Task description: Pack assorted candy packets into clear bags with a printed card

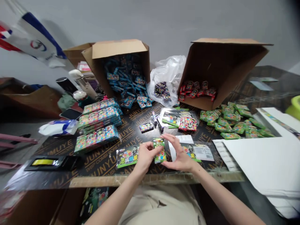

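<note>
Got a little green packet [159, 151], bright print showing, long edges left/right, held over the tabletop [93, 167], near side.

- Soft, fairly even room light on the grey wall [168, 25], a faint shadow behind the hanging bag [35, 40].
- Deep shade inside the right-hand carton [225, 68], toward the far edge of the surface [126, 131].
- Pale sheen at the near left corner.
- White sheets [262, 162] by the right edge, almost washed out.
- Blur and stretching past the left edge, pink bars [16, 137] smeared.
- Small print soft throughout.
</note>
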Motion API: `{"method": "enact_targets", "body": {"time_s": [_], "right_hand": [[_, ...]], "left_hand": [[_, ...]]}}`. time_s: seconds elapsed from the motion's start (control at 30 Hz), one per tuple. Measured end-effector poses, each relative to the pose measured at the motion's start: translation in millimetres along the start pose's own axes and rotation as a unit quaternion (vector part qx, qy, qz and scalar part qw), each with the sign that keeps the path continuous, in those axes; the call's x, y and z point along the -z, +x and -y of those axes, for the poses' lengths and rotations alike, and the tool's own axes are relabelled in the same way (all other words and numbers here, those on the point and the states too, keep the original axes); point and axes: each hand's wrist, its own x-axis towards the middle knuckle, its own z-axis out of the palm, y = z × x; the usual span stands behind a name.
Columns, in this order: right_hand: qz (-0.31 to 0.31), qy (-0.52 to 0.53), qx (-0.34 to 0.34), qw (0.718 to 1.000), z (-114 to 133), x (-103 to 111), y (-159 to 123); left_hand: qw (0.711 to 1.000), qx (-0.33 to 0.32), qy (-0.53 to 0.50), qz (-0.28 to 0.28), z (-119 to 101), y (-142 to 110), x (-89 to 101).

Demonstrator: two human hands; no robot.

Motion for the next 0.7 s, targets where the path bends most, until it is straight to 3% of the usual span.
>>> {"method": "enact_targets", "body": {"time_s": [0.1, 0.17, 0.2, 0.27, 0.33, 0.37, 0.43, 0.6, 0.7], "right_hand": [[-0.012, -0.043, 0.019, 0.999, -1.6, 1.9, 0.3], [-0.033, -0.086, 0.017, 0.996, -7.0, 6.5, 0.3], [-0.041, -0.11, 0.011, 0.993, -10.9, 9.0, 0.2], [-0.049, -0.16, -0.003, 0.986, -20.3, 12.0, -0.1], [-0.054, -0.208, -0.017, 0.976, -30.0, 10.9, -0.4], [-0.055, -0.229, -0.024, 0.972, -34.4, 8.8, -0.6], [-0.049, -0.256, -0.035, 0.965, -41.5, 3.7, -1.7], [-0.001, -0.236, -0.013, 0.972, -44.2, 1.7, -8.5], [-0.097, -0.234, 0.014, 0.967, -34.7, 6.8, -7.4]], "left_hand": [[0.995, -0.021, 0.085, 0.05, -2.0, 2.1, 14.0], [0.971, -0.079, 0.22, 0.057, -4.1, 6.3, 32.6], [0.942, -0.119, 0.308, 0.054, -3.8, 8.9, 43.2], [0.859, -0.185, 0.474, 0.061, 0.7, 14.1, 62.8], [0.787, -0.205, 0.577, 0.082, 8.9, 17.4, 75.6], [0.767, -0.205, 0.602, 0.088, 13.1, 17.9, 78.9], [0.755, -0.211, 0.615, 0.087, 19.0, 16.9, 81.3], [0.77, -0.23, 0.587, 0.098, 13.2, 8.1, 83.9], [0.783, -0.225, 0.57, 0.108, 5.1, 1.3, 86.4]]}}
